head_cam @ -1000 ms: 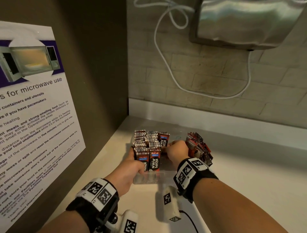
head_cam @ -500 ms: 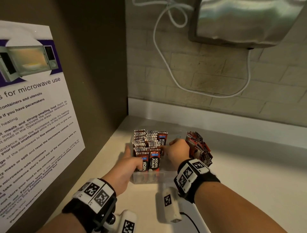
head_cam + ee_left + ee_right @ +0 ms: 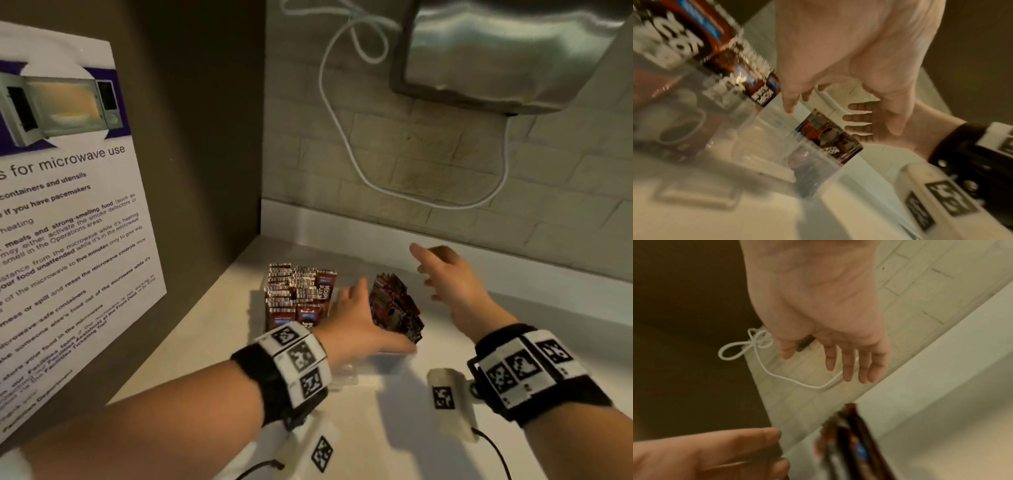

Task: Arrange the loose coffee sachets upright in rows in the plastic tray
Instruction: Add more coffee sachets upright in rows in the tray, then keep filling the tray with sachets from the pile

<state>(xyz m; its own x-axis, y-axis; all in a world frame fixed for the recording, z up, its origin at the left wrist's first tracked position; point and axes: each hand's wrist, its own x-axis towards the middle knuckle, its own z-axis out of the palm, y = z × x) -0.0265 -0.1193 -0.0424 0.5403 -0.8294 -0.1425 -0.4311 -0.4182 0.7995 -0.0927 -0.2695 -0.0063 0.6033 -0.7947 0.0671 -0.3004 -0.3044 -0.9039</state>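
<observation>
A clear plastic tray (image 3: pixel 359 375) stands on the white counter. Rows of red-brown coffee sachets (image 3: pixel 298 294) stand upright in its left part. A loose, tilted bunch of sachets (image 3: pixel 397 308) sits at its right side; whether it is inside the tray I cannot tell. My left hand (image 3: pixel 363 322) reaches across the tray with straight fingers, just left of the bunch, holding nothing. My right hand (image 3: pixel 445 281) hovers open behind and to the right of the bunch. In the left wrist view the left hand (image 3: pixel 838 65) is spread above the tray wall (image 3: pixel 756 146). The right hand (image 3: pixel 828 321) shows an empty palm.
A dark panel with a microwave-use poster (image 3: pixel 68 212) closes off the left side. A steel wall unit (image 3: pixel 507 51) hangs above, and its white cable (image 3: pixel 342 137) loops down the tiled wall. The counter (image 3: pixel 513 342) runs on to the right.
The right hand has left the tray's middle, opened and lifted back to the right. The left hand has let go of the front-left rows and swung right across the tray toward the loose bunch.
</observation>
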